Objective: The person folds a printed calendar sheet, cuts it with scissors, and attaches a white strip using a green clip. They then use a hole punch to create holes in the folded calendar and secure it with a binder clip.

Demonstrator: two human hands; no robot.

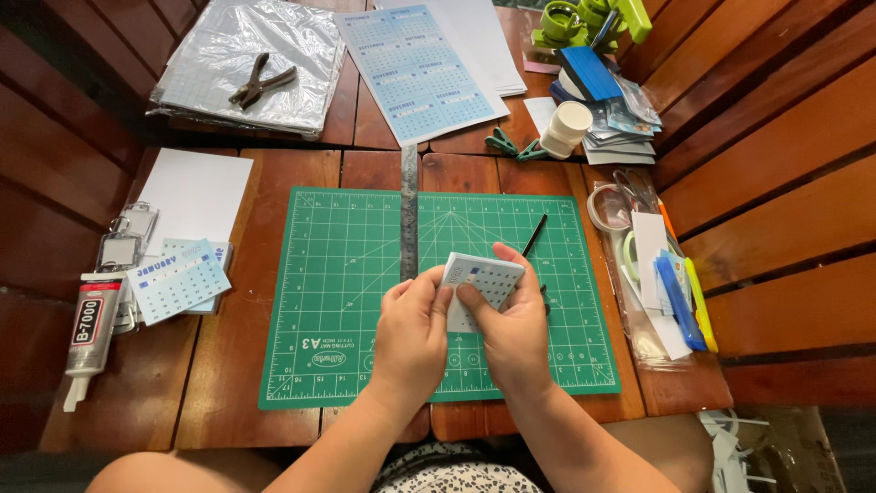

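Green cutting mat [347,301] centred on a wooden table [228,402], near edge just short of the table's front edge. Open mat to the left of the hands; metal ruler [409,215] lying lengthwise up the middle, running off the mat's far edge. Right margin crowded by a clear bag of scissors and markers [652,274]; left margin by small calendar cards [178,278] and a glue tube [91,329].

Small calendar card [484,285] held above the mat, right of centre, between both hands. Left hand [411,333] pinching its left edge; right hand [514,329] closed around its right side, thumb on its face. Long axis roughly left to right, slightly tilted. Thin black tool [535,235] beside the right hand, possibly held; unclear.
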